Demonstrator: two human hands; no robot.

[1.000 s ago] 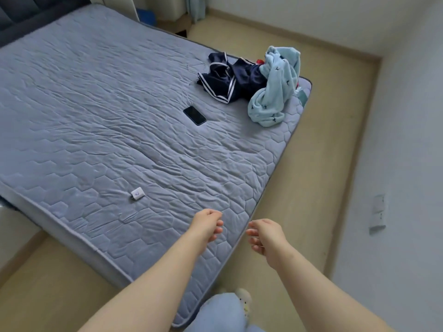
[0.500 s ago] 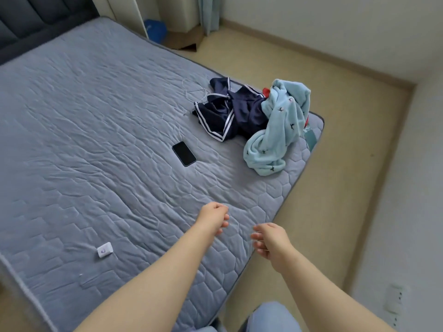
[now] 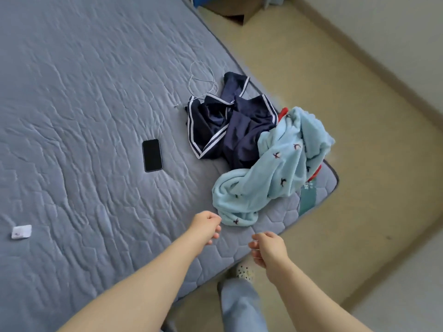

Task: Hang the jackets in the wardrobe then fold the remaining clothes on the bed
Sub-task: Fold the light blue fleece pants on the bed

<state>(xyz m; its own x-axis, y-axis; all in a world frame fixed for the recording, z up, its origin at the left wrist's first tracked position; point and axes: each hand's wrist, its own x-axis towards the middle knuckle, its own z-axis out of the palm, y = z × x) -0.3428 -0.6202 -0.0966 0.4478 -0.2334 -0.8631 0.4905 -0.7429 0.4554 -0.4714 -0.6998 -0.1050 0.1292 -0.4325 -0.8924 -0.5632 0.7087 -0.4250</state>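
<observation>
A heap of clothes lies at the near right corner of the grey quilted bed [image 3: 84, 116]. A fluffy light-blue garment [image 3: 271, 171] with small dark bird prints is crumpled on top of a navy garment [image 3: 225, 125] with white stripes. Bits of something red [image 3: 284, 110] show under the blue one. My left hand [image 3: 206, 225] hovers over the mattress just short of the blue garment's lower edge, fingers loosely curled and holding nothing. My right hand [image 3: 268, 248] hangs beside it over the bed's edge, also loosely curled and holding nothing.
A black phone [image 3: 152, 155] lies face up on the bed, left of the clothes. A thin white cable [image 3: 202, 80] loops behind the navy garment. A small white tag-like item [image 3: 21, 231] sits at far left. My leg and patterned slipper [image 3: 245, 271] stand on the beige floor beside the bed.
I have moved along the bed toward the clothes heap, which now lies much closer. Both hands stay loosely curled and holding nothing, now almost at the blue garment.
</observation>
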